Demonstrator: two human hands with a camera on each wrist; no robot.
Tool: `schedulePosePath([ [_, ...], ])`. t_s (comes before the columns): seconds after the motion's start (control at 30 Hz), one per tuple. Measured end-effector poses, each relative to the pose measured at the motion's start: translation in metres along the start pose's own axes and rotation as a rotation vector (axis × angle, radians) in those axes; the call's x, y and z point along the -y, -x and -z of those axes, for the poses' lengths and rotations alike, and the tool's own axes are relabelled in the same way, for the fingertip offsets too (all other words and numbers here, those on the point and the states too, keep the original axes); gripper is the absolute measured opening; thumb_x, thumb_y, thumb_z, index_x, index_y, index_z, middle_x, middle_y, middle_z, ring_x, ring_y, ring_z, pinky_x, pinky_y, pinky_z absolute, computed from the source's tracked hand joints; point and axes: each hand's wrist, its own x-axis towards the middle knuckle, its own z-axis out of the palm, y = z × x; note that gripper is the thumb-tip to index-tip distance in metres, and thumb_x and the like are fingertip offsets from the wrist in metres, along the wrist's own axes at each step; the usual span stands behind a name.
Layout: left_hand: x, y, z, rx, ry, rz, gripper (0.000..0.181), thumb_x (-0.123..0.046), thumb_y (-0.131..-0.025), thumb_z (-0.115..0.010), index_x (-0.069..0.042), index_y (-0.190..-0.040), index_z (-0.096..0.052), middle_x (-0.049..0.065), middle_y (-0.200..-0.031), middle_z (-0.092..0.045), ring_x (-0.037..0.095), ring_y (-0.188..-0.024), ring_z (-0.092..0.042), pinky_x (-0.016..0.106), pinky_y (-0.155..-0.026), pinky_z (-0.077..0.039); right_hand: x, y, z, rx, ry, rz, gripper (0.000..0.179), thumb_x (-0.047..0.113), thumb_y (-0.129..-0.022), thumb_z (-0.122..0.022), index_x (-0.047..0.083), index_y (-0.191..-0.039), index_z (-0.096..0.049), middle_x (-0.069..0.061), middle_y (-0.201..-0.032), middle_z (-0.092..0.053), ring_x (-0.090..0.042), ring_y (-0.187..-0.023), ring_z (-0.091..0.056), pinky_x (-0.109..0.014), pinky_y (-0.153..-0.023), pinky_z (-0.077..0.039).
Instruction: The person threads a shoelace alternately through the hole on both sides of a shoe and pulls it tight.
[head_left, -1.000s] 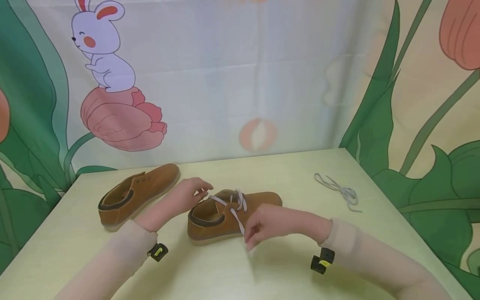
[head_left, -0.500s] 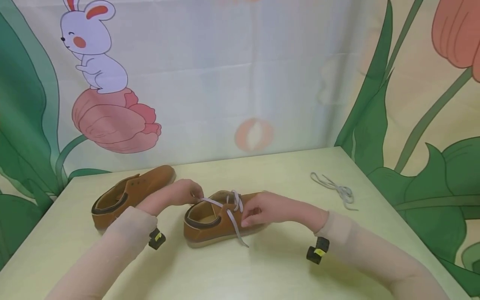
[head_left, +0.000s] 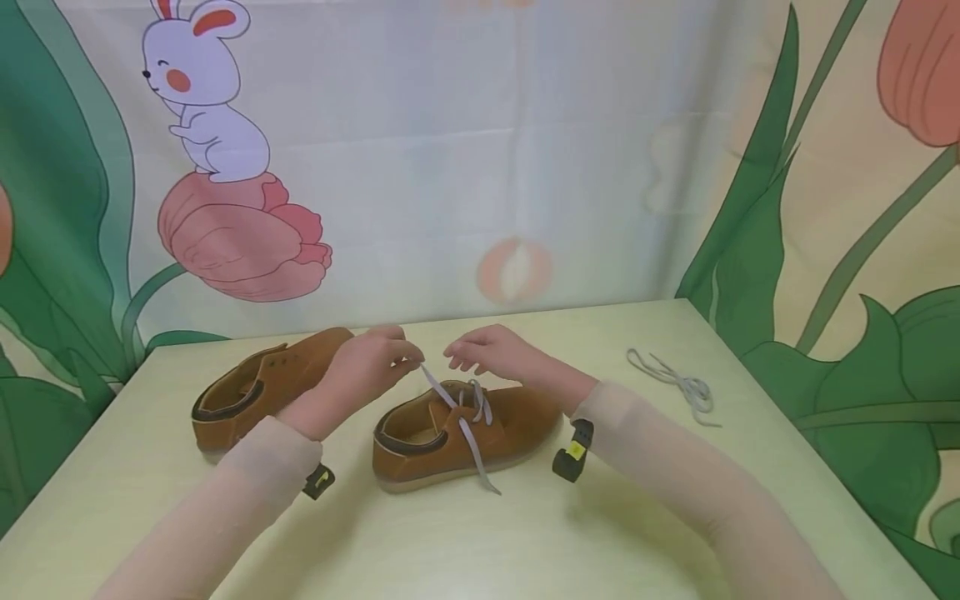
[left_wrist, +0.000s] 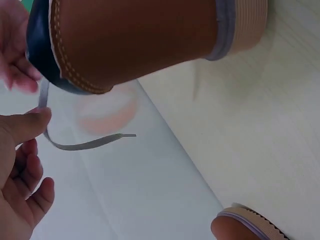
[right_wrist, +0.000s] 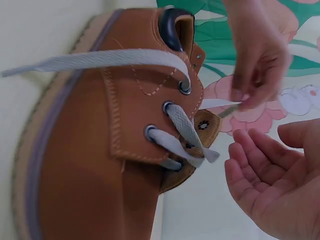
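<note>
A brown shoe with a dark padded collar stands mid-table, toe to the right. Its pale grey shoelace runs through several eyelets, and one end drapes down the near side. My left hand pinches the lace's other end above the shoe opening; in the left wrist view thumb and finger grip the lace, its tip hanging free. My right hand hovers over the far side of the shoe, fingers loosely bent with nothing between them. The right wrist view shows this right hand palm up beside the tongue.
A second brown shoe, its eyelets unlaced, stands at the left behind my left forearm. A loose bundled shoelace lies on the right of the pale table. A printed cloth hangs along the table's back edge.
My left hand has taken hold of the lace end and lifted it up. The right hand has let go of the near lace end and moved over to the shoe's far side.
</note>
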Motion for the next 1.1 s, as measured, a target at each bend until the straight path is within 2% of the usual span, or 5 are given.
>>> schedulePosePath([
  [0.23, -0.007, -0.001, -0.005, -0.126, -0.033, -0.08, 0.013, -0.007, -0.085, -0.081, -0.01, -0.097, -0.082, 0.003, -0.074, -0.063, 0.016, -0.066, -0.054, 0.028, -0.056, -0.046, 0.004, -0.041, -0.012, 0.2, -0.248, -0.15, 0.052, 0.04, -0.112, -0.036, 0.003, -0.132, -0.066, -0.012, -0.127, -0.073, -0.026, -0.13, -0.063, -0.045, -0.121, -0.04],
  [0.37, -0.012, -0.003, -0.009, -0.138, -0.046, -0.109, 0.013, -0.009, -0.085, -0.081, -0.012, -0.098, -0.082, 0.003, -0.075, -0.063, 0.017, -0.067, -0.054, 0.03, -0.056, -0.047, 0.001, -0.058, -0.018, 0.222, -0.495, -0.239, 0.035, 0.023, -0.111, -0.039, 0.004, -0.105, -0.068, -0.003, -0.101, -0.072, -0.018, -0.109, -0.066, -0.035, -0.104, -0.05],
  [0.53, -0.013, 0.0, -0.011, -0.112, -0.05, -0.099, 0.014, -0.009, -0.085, -0.081, -0.011, -0.099, -0.081, 0.004, -0.079, -0.068, 0.018, -0.069, -0.059, 0.031, -0.056, -0.05, 0.0, -0.064, -0.021, 0.18, -0.557, -0.265, 0.032, 0.012, -0.107, -0.041, 0.011, -0.083, -0.063, 0.005, -0.081, -0.068, -0.01, -0.085, -0.065, -0.027, -0.084, -0.052],
  [0.8, -0.009, 0.006, -0.011, -0.051, -0.034, -0.079, 0.011, -0.009, -0.087, -0.08, -0.01, -0.097, -0.08, 0.007, -0.09, -0.076, 0.022, -0.08, -0.069, 0.034, -0.064, -0.057, -0.001, -0.067, -0.022, 0.126, -0.531, -0.314, 0.038, 0.019, -0.107, -0.05, -0.002, -0.136, -0.061, -0.013, -0.127, -0.07, -0.029, -0.129, -0.063, -0.043, -0.116, -0.046],
  [1.1, -0.003, 0.008, -0.009, -0.019, -0.023, -0.017, 0.007, -0.013, -0.089, -0.078, -0.009, -0.094, -0.081, 0.005, -0.084, -0.073, 0.019, -0.076, -0.068, 0.031, -0.06, -0.054, -0.002, -0.069, -0.015, 0.111, -0.573, -0.286, 0.046, 0.019, -0.11, -0.043, -0.002, -0.151, -0.045, -0.026, -0.154, -0.049, -0.036, -0.146, -0.047, -0.046, -0.123, -0.036],
])
